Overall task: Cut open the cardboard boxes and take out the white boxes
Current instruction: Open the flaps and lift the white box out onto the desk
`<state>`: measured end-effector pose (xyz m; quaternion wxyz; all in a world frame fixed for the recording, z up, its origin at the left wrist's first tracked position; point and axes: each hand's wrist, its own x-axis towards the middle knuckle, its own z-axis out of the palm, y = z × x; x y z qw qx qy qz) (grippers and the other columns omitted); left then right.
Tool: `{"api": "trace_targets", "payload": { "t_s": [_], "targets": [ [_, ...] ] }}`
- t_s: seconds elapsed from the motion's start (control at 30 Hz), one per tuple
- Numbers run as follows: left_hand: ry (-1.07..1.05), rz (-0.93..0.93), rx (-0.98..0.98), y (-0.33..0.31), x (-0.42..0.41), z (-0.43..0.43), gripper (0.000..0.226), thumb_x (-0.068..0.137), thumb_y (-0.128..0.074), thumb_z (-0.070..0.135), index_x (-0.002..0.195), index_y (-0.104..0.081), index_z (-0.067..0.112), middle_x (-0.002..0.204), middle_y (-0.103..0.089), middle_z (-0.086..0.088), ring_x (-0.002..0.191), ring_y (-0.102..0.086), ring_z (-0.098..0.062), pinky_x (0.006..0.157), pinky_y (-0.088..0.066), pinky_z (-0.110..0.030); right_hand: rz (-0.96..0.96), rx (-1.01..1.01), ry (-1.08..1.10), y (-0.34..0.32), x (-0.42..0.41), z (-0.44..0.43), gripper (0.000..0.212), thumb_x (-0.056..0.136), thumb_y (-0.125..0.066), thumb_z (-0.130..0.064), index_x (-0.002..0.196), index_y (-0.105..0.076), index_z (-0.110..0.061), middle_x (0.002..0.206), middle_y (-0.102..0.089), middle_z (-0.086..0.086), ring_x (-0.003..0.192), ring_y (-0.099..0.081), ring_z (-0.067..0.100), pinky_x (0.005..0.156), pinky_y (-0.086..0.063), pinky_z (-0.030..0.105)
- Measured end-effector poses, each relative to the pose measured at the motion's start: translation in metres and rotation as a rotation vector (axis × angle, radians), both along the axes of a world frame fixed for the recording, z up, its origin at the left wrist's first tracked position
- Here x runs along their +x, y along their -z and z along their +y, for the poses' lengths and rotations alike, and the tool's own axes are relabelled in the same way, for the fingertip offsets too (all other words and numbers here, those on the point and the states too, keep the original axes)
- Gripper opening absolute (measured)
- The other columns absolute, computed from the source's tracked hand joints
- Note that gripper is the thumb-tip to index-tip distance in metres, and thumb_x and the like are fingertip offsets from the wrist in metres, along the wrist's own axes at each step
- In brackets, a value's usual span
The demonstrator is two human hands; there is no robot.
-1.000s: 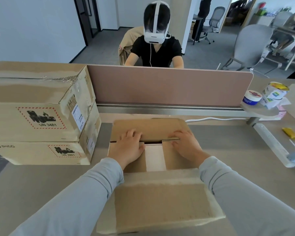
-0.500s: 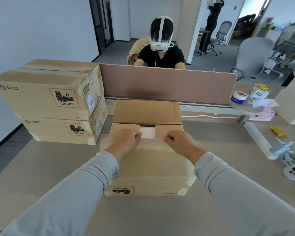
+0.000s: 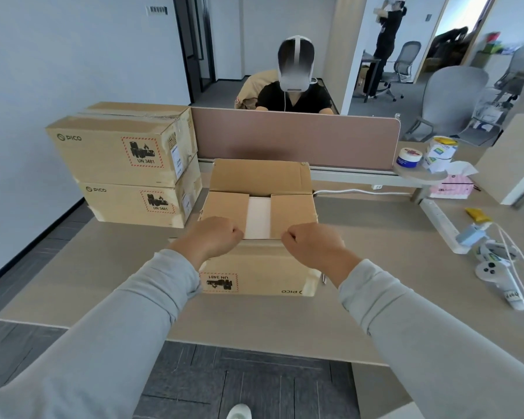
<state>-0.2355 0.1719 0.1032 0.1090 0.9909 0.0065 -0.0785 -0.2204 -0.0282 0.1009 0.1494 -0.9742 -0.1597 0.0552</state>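
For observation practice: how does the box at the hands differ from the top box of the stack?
The near box is open, showing white; the top box is taped shut. The near box sits on the desk; the top box on another box. Both carry UN 3481 labels.

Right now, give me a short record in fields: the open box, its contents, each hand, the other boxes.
Open box: cardboard box on the desk, far flap up, inner flaps flat with a gap
Inside: white box showing through the gap, not yet out
Left: left hand curled at the left inner flap's near edge; grip hidden
Right: right hand curled at the right inner flap's near edge; grip hidden
Others: stack of two taped boxes at left
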Motion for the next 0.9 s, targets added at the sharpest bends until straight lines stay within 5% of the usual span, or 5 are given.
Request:
{"api": "trace_targets", "payload": {
  "t_s": [0.23, 0.33, 0.5, 0.67, 0.9],
  "targets": [
    [0.035, 0.293, -0.123, 0.031, -0.016, 0.002, 0.036, 0.095, -0.042, 0.034, 0.128, -0.052, 0.022, 0.129, -0.053, -0.001, 0.115, -0.049, -0.02, 0.098, -0.04, -0.034, 0.233, -0.127, -0.135, 0.033, -0.01, -0.001, 0.032, 0.092, -0.035, -0.035, 0.075, -0.053, -0.014, 0.081, -0.058, 0.003, 0.084, -0.056, 0.026, 0.072, -0.042, 0.034],
    [0.085, 0.206, 0.031, 0.045, -0.022, 0.004, 0.045, 0.097, -0.039, 0.041, 0.138, -0.04, 0.023, 0.138, -0.043, -0.002, 0.123, -0.043, -0.022, 0.093, -0.036, -0.033, 0.177, -0.147, -0.188, 0.051, -0.007, 0.0, 0.033, 0.093, -0.042, -0.038, 0.106, -0.062, -0.014, 0.111, -0.061, 0.004, 0.1, -0.057, 0.025, 0.075, -0.042, 0.034],
    [0.081, 0.036, 0.125, 0.073, -0.025, 0.011, 0.055, 0.095, -0.039, 0.047, 0.141, -0.033, 0.018, 0.142, -0.037, -0.003, 0.129, -0.036, -0.023, 0.103, -0.034, -0.038, 0.125, -0.159, -0.175, 0.058, 0.002, 0.002, 0.052, 0.091, -0.054, -0.038, 0.137, -0.044, -0.016, 0.139, -0.041, 0.0, 0.127, -0.038, 0.023, 0.097, -0.037, 0.036],
    [0.038, -0.105, 0.106, 0.083, -0.024, 0.017, 0.044, 0.093, -0.048, 0.042, 0.132, -0.047, 0.022, 0.128, -0.047, 0.001, 0.118, -0.044, -0.02, 0.096, -0.038, -0.035, 0.123, -0.04, -0.121, 0.069, 0.014, 0.01, 0.046, 0.086, -0.064, -0.03, 0.126, -0.05, -0.012, 0.127, -0.047, 0.003, 0.12, -0.04, 0.022, 0.094, -0.037, 0.032],
    [0.02, -0.298, -0.028, 0.098, -0.031, 0.032, 0.025, 0.086, -0.061, 0.038, 0.101, -0.067, 0.018, 0.097, -0.059, 0.0, 0.097, -0.054, -0.021, 0.079, -0.036, -0.028, 0.088, 0.086, -0.142, 0.085, 0.017, 0.017, 0.03, 0.072, -0.077, -0.027, 0.08, -0.048, -0.022, 0.102, -0.04, -0.008, 0.106, -0.036, 0.017, 0.09, -0.035, 0.023]
  ]
}}
